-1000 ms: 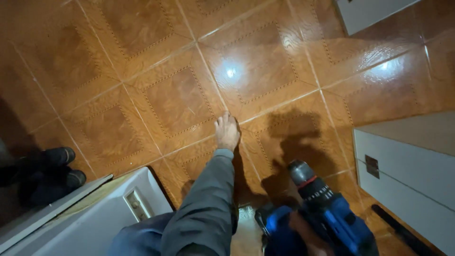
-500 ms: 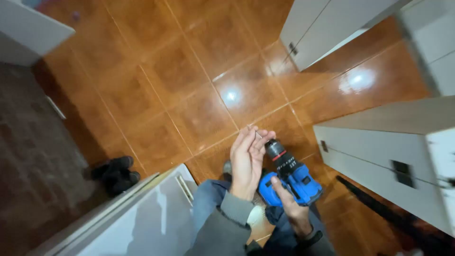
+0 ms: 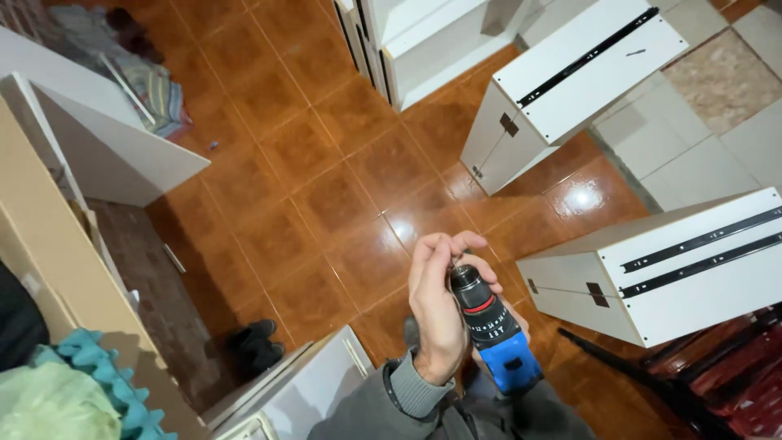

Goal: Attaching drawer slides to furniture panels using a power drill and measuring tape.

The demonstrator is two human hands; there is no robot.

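A cordless drill (image 3: 507, 355) with a blue body and a black chuck (image 3: 467, 285) points up and away from me, low in the middle of the head view. My left hand (image 3: 434, 303) curls over the chuck, its fingertips pinched at the tip. What sits at the tip is hidden by the fingers. My right hand (image 3: 521, 319) is behind the drill and mostly covered by it; only a few fingers show around the body. A grey sleeve (image 3: 383, 403) covers my left forearm.
Two white cabinet boxes with black drawer slides lie on the orange tile floor (image 3: 326, 187), one at the right (image 3: 692, 281), one further back (image 3: 570, 81). A white panel (image 3: 110, 155) and cardboard (image 3: 37, 244) stand left. Black shoes (image 3: 257, 344) and another white panel (image 3: 305, 389) are near me.
My left hand has lifted off the floor tiles and closed on the drill's chuck. The drill has come up in front of me, and the view has pulled far back from the floor.
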